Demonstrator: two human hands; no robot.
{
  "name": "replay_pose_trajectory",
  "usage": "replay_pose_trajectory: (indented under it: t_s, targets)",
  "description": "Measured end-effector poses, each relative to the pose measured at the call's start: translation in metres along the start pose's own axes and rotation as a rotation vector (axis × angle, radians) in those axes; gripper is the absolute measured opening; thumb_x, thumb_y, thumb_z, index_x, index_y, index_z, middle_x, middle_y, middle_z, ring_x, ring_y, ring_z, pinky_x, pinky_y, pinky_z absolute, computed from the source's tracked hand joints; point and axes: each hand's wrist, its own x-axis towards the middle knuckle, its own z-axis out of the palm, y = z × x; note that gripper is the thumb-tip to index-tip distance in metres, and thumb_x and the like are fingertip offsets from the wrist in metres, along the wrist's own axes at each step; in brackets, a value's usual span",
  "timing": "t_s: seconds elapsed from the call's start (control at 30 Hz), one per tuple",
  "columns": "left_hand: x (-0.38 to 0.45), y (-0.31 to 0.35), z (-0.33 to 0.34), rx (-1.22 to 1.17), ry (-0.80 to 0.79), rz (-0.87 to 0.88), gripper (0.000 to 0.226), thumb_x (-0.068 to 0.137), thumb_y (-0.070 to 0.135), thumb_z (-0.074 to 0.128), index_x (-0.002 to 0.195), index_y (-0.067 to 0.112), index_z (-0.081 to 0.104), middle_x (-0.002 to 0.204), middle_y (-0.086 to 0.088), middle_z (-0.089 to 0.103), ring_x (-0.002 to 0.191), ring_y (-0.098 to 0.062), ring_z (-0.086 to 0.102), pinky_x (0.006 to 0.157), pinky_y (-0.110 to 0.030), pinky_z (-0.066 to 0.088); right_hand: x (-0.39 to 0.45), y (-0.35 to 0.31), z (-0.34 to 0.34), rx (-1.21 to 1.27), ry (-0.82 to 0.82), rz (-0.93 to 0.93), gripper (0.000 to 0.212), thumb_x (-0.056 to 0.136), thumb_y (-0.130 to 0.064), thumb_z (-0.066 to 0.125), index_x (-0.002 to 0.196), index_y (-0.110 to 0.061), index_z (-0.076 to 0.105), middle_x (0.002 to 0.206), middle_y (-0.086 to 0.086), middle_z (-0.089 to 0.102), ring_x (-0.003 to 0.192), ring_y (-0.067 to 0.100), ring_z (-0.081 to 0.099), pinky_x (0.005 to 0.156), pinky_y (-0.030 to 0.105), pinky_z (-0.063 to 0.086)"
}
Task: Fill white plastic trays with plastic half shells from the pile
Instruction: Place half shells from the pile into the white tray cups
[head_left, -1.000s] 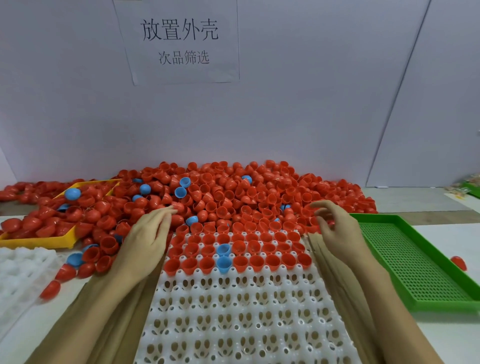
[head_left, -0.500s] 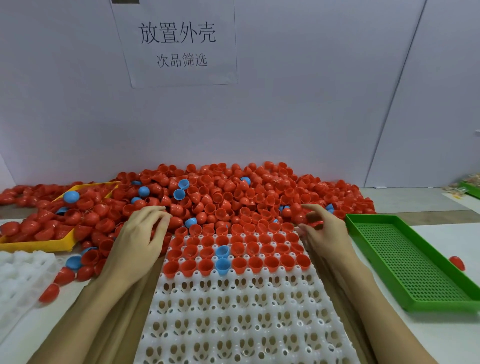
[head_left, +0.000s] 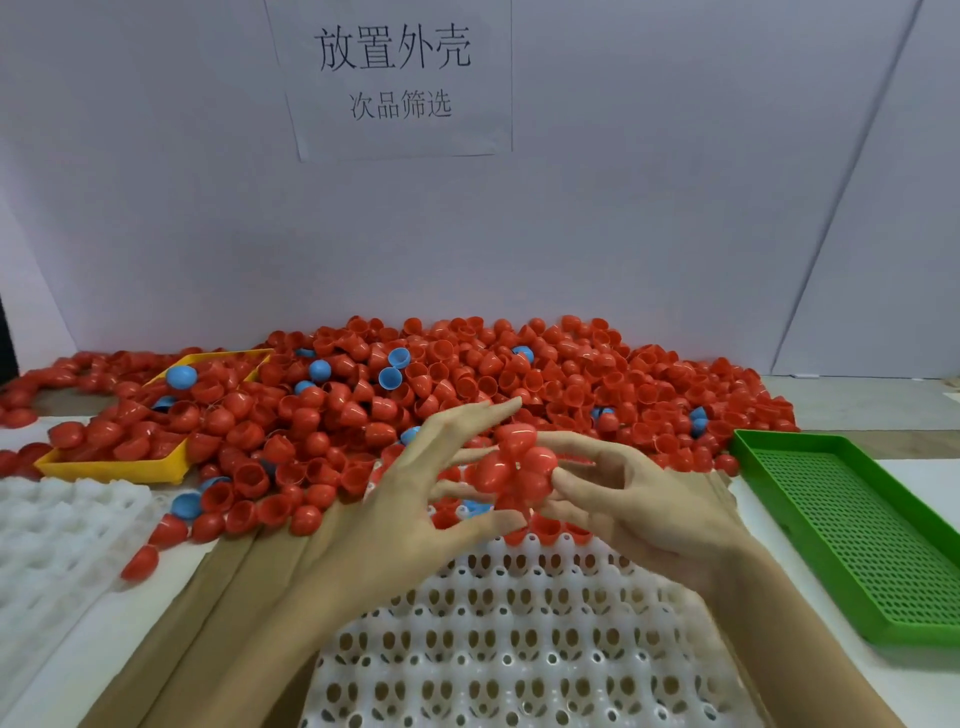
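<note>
1 head-worn wide-angle camera looks forward and down from the near side. The white tray (head_left: 519, 649) fills the near centre, close under the lens. The shell pile (head_left: 467, 384) lies farther off, before the far wall (head_left: 623, 208). Straight edges bow toward the frame borders.

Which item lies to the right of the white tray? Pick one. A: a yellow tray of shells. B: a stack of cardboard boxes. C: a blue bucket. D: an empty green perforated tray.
D: the green perforated tray lies to the right of the white tray with nothing in it, while the yellow tray is far on the left.
</note>
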Motion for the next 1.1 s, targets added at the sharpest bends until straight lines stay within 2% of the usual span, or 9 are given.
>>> replay_pose_trajectory:
  t_s: [0.17, 0.33, 0.53, 0.67, 0.73, 0.87, 0.93, 1.03, 1.1]
  targets:
    - [-0.003, 0.007, 0.008, -0.063, 0.097, -0.017, 0.049, 0.086, 0.032, 0.083, 0.131, 0.044, 0.065, 0.134, 0.013, 0.061, 0.120, -0.011, 0.066, 0.097, -0.030, 0.058, 0.001, 0.002, 0.012, 0.003, 0.057, 0.028, 0.032, 0.100, -0.011, 0.069, 0.133, -0.012, 0.070, 0.130, 0.027, 0.069, 0.126, 0.037, 0.067, 0.103, 0.033, 0.056]
    - [-0.003, 0.007, 0.009, -0.138, 0.120, -0.167, 0.068, 0.079, 0.031, 0.088, 0.135, 0.050, 0.055, 0.125, 0.021, 0.065, 0.105, -0.009, 0.073, 0.093, -0.026, 0.059, 0.001, 0.000, 0.007, -0.072, 0.179, -0.033, 0.030, 0.098, -0.018, 0.073, 0.127, -0.007, 0.071, 0.126, 0.023, 0.072, 0.122, 0.036, 0.069, 0.103, 0.033, 0.056]
    - [0.002, 0.001, -0.001, -0.266, 0.156, -0.260, 0.043, 0.075, 0.024, 0.091, 0.105, 0.036, 0.063, 0.121, 0.007, 0.071, 0.102, -0.018, 0.075, 0.090, -0.034, 0.061, -0.006, -0.011, -0.027, 0.045, 0.511, -0.177, 0.033, 0.089, -0.019, 0.077, 0.121, -0.013, 0.075, 0.121, 0.015, 0.076, 0.115, 0.028, 0.073, 0.093, 0.028, 0.060]
    - [0.002, -0.003, -0.012, -0.243, 0.136, -0.266, 0.027, 0.071, 0.030, 0.092, 0.085, 0.026, 0.070, 0.118, 0.010, 0.072, 0.110, -0.014, 0.072, 0.098, -0.040, 0.056, -0.011, 0.000, -0.059, -0.564, 0.930, -0.258, 0.024, 0.091, -0.019, 0.079, 0.114, -0.022, 0.074, 0.104, -0.003, 0.079, 0.099, 0.012, 0.075, 0.091, 0.030, 0.058]
    - [0.002, -0.002, -0.016, -0.198, 0.132, -0.239, 0.023, 0.071, 0.033, 0.091, 0.080, 0.024, 0.071, 0.111, 0.005, 0.075, 0.109, -0.015, 0.072, 0.095, -0.036, 0.057, -0.011, 0.009, -0.073, -0.736, 1.017, -0.233, 0.023, 0.091, -0.014, 0.080, 0.111, -0.021, 0.072, 0.102, -0.006, 0.076, 0.097, 0.009, 0.072, 0.091, 0.029, 0.057]
    - [0.001, -0.001, -0.019, -0.162, 0.128, -0.158, 0.020, 0.075, 0.029, 0.089, 0.082, 0.023, 0.072, 0.096, -0.003, 0.078, 0.098, -0.018, 0.075, 0.092, -0.021, 0.054, -0.007, 0.025, -0.087, -0.892, 1.009, -0.104, 0.026, 0.090, -0.010, 0.080, 0.110, -0.024, 0.070, 0.096, -0.016, 0.069, 0.091, -0.003, 0.064, 0.088, 0.027, 0.056]
    - [0.001, -0.003, -0.019, -0.157, 0.141, -0.158, 0.023, 0.075, 0.029, 0.089, 0.085, 0.023, 0.070, 0.094, -0.004, 0.077, 0.095, -0.019, 0.075, 0.091, -0.022, 0.055, -0.003, 0.032, -0.090, -0.976, 0.967, -0.043, 0.028, 0.091, -0.010, 0.079, 0.116, -0.021, 0.072, 0.099, -0.015, 0.070, 0.092, 0.001, 0.065, 0.088, 0.028, 0.056]
    - [0.001, -0.004, -0.019, -0.155, 0.186, -0.179, 0.031, 0.075, 0.030, 0.089, 0.082, 0.019, 0.061, 0.091, -0.005, 0.077, 0.090, -0.019, 0.075, 0.087, -0.024, 0.057, -0.002, 0.035, -0.093, -1.068, 0.905, 0.025, 0.034, 0.094, -0.013, 0.077, 0.127, -0.022, 0.072, 0.114, -0.005, 0.074, 0.102, 0.012, 0.069, 0.096, 0.040, 0.059]
    - [0.001, -0.006, -0.019, -0.151, 0.188, -0.179, 0.033, 0.077, 0.029, 0.088, 0.078, 0.014, 0.059, 0.086, -0.006, 0.077, 0.083, -0.019, 0.076, 0.082, -0.025, 0.059, -0.003, 0.034, -0.094, -1.094, 0.894, 0.033, 0.035, 0.097, -0.013, 0.073, 0.130, -0.024, 0.071, 0.120, -0.004, 0.074, 0.105, 0.011, 0.067, 0.099, 0.042, 0.059]
